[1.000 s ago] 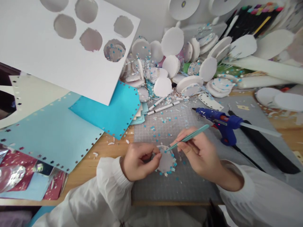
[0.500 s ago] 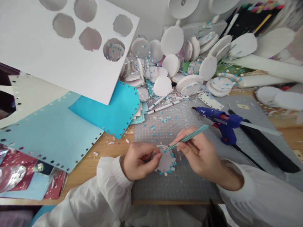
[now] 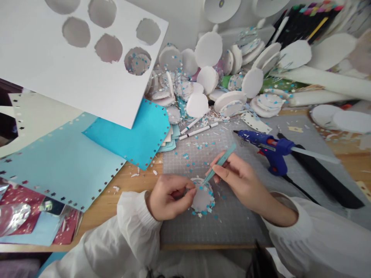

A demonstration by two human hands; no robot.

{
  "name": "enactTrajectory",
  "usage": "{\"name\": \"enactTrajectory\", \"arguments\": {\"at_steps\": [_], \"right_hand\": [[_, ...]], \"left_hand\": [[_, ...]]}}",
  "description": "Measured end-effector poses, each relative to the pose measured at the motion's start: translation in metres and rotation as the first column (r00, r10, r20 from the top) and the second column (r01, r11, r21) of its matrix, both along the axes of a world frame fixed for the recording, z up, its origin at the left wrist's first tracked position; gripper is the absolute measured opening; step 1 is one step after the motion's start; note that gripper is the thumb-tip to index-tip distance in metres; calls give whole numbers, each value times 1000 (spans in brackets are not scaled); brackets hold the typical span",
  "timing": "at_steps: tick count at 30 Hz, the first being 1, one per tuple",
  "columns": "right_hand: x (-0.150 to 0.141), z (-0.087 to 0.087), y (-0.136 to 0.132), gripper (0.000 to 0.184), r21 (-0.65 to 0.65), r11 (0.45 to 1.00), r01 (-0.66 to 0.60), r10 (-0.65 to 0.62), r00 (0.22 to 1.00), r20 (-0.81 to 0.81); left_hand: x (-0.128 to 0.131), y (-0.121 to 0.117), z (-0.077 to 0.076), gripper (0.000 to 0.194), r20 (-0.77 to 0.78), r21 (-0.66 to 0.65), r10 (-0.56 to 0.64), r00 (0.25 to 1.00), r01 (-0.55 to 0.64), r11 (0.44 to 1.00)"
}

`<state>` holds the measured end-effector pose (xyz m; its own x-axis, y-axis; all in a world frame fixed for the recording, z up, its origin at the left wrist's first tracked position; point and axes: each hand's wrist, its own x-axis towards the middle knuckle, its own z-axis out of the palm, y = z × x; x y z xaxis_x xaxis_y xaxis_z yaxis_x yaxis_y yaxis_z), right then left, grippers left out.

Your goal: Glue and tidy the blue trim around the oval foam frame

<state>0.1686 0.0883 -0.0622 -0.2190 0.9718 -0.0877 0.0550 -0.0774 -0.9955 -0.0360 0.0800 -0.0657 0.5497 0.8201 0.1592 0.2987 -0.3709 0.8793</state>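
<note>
A small white foam disc (image 3: pixel 202 197) lies on the grey cutting mat (image 3: pixel 232 220), its rim ringed with tiny blue and white paper stars. My left hand (image 3: pixel 169 197) pinches the disc's left edge and holds it down. My right hand (image 3: pixel 242 181) grips teal tweezers (image 3: pixel 220 163), whose tips touch the disc's upper edge. Loose paper stars (image 3: pixel 199 148) are scattered on the mat just beyond the disc.
A blue glue gun (image 3: pixel 269 148) lies right of my hands. Two white pens (image 3: pixel 198 131) lie behind the mat, before a heap of white discs (image 3: pixel 208 79). A white board with round holes (image 3: pixel 87 58) overhangs blue paper sheets (image 3: pixel 66 162) at left.
My right hand has tilted the tweezers more upright, the rear end swinging left, with the tips staying at the disc's upper edge. My left hand has kept its hold.
</note>
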Motion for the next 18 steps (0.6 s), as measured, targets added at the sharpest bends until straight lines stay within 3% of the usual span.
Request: {"name": "enactTrajectory", "arguments": {"at_steps": [11, 18], "right_hand": [[-5, 5, -3, 23, -144, 989, -33, 29, 999, -31], [-5, 4, -1, 25, -148, 989, -29, 27, 1000, -15]], "left_hand": [[1, 1, -2, 18, 56, 66, -17, 998, 14, 998], [1, 1, -2, 18, 94, 60, -88, 992, 83, 995]]}}
